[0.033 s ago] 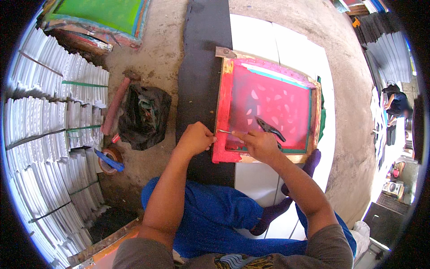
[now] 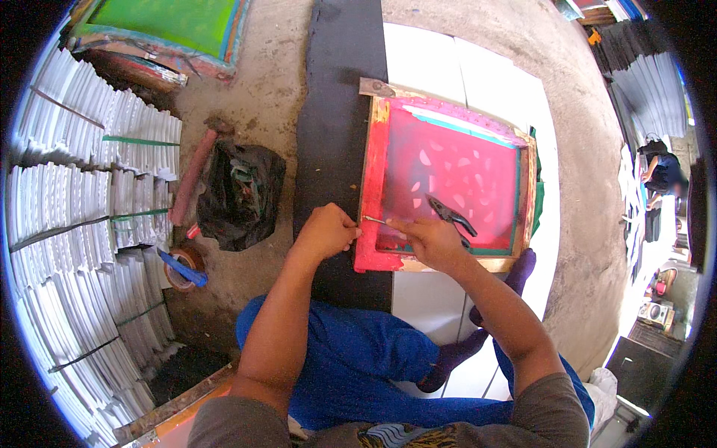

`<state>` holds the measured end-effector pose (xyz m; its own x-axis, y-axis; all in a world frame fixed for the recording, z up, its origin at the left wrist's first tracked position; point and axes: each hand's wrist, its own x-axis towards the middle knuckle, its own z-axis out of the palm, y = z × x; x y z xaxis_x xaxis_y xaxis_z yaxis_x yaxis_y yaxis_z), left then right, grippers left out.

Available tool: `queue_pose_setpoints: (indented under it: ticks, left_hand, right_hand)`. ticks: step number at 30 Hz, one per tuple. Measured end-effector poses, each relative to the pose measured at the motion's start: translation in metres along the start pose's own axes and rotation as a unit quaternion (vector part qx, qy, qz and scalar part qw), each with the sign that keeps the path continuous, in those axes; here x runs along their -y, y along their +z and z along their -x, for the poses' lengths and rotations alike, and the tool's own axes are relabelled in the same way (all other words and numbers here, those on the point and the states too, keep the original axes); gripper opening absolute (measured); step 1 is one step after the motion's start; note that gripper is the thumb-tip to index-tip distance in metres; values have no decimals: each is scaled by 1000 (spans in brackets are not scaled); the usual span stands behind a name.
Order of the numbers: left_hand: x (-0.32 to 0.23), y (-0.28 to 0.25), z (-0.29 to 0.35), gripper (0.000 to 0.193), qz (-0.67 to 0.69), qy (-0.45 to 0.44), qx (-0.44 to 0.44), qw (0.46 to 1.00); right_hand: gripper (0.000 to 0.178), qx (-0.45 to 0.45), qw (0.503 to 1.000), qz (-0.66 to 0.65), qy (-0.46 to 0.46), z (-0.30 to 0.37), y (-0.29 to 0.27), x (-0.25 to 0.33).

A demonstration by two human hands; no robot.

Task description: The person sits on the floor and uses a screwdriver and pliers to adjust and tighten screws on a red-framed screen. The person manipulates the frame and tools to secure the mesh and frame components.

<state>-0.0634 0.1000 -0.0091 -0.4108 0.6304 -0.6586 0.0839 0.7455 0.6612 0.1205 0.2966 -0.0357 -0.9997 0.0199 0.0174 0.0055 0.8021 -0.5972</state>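
Observation:
In front of me lies a wooden screen-printing frame [image 2: 528, 160] with pink-red mesh [image 2: 459, 168] marked with pale shapes. My right hand [image 2: 433, 237] is closed round a slim tool with a bare metal shaft [image 2: 376, 219], like a small screwdriver; its handle is hidden in my fingers. The shaft's tip meets the frame's red-stained left rail. Just outside that rail, my left hand [image 2: 328, 231] is closed with fingertips pinched together close to the wood. Anything between them is too small to make out. Black pliers [image 2: 450, 214] rest on the mesh beside my right hand.
White tiles [image 2: 426, 56] and a dark strip [image 2: 328, 149] lie under the frame. To the left are a black plastic bag [image 2: 239, 198], a tape roll [image 2: 183, 267] and bundled white stacks [image 2: 63, 201]. A green screen [image 2: 160, 22] stands far left. Another person [image 2: 663, 172] is far right.

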Motion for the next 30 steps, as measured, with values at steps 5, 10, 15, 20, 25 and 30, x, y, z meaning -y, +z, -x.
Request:
queue_pose_setpoints:
  ticks: [5,10,15,20,25,30]
  left_hand:
    - [1,-7,2,22,1,-14,8,1000]
    - [-1,-10,1,24,-3,5,26,1000]
    - [6,-8,-2,31,-29,8,18,999]
    - [3,-8,-7,34,-44,45,-18,998]
    - [4,-6,-8,33,-45,41,-52,997]
    - [4,-6,-6,30,-12,48,-45,998]
  right_hand:
    - [33,176,802,-426,378,-21,-31,25]
    - [36,-2,965,-237,113,-4,5,3]
    - [34,172,636,-577,483,-25,-40,30]
    - [32,78,875,-343,332,-6,-31,31]
    - [28,-17,974,-54,221,-13,-21,46]
    - [29,-35,975,-14,218,-17,-25,62]
